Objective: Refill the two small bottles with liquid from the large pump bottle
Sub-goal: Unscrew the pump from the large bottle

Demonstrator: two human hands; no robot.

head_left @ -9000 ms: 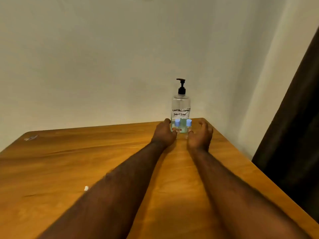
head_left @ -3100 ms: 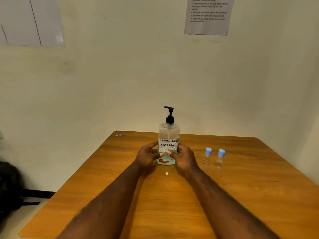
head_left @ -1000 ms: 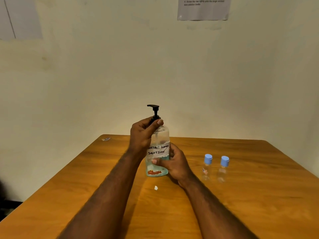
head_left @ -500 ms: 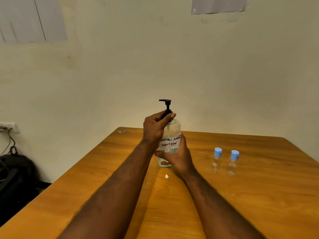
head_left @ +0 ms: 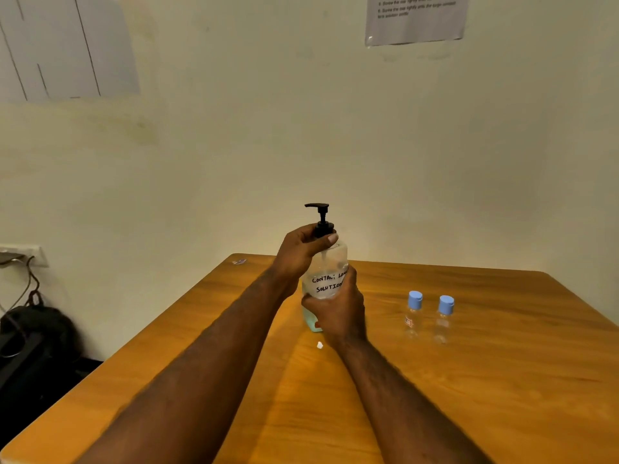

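Observation:
The large clear pump bottle point(head_left: 330, 272), with a black pump head and a handwritten white label, stands upright on the wooden table point(head_left: 485, 380). My left hand point(head_left: 299, 251) grips the black collar at its neck. My right hand point(head_left: 338, 313) wraps around the lower body, hiding most of the base. Two small clear bottles with blue caps stand upright to the right, side by side and apart from my hands: the left small bottle point(head_left: 413, 313) and the right small bottle point(head_left: 444, 318). Both are capped.
A small white scrap point(head_left: 319, 345) lies on the table just in front of the pump bottle. Another scrap point(head_left: 239, 261) sits at the far left corner. A black bag point(head_left: 30, 343) lies on the floor at left. The wall runs right behind the table.
My left hand rose from the bottle's body to the pump collar about a second ago and stays there. My right hand keeps its hold on the body. The small bottles have not moved.

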